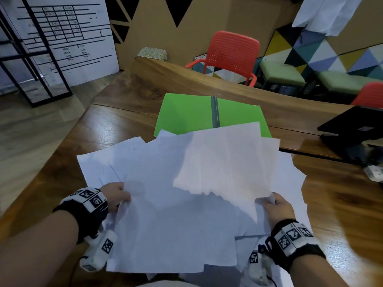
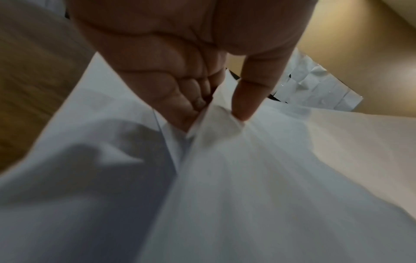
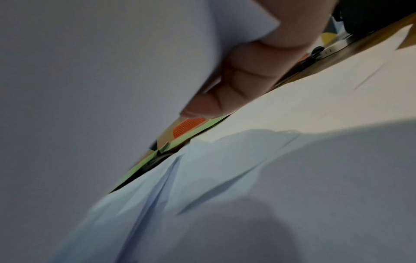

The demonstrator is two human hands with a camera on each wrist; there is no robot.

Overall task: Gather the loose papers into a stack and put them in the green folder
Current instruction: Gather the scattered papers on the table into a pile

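Several loose white papers (image 1: 186, 179) lie fanned and overlapping on the wooden table (image 1: 62, 162) in front of me. My left hand (image 1: 118, 196) pinches the left edge of the sheets; the left wrist view shows its thumb and curled fingers (image 2: 243, 106) closed on the papers (image 2: 247, 178). My right hand (image 1: 273, 204) grips the lower corner of a raised sheet (image 1: 223, 160), with a finger (image 3: 225, 92) pressed against that paper (image 3: 101, 89). The green folder (image 1: 186, 114) lies open flat beyond the papers, its near edge covered by them. A sliver of the folder (image 3: 198, 131) shows between sheets.
A black laptop (image 1: 352, 131) sits at the table's right edge, with a small white device (image 1: 375, 172) near it. Red chairs (image 1: 230, 54) stand behind the table's far edge. A black metal rack (image 1: 31, 59) stands on the floor at the left.
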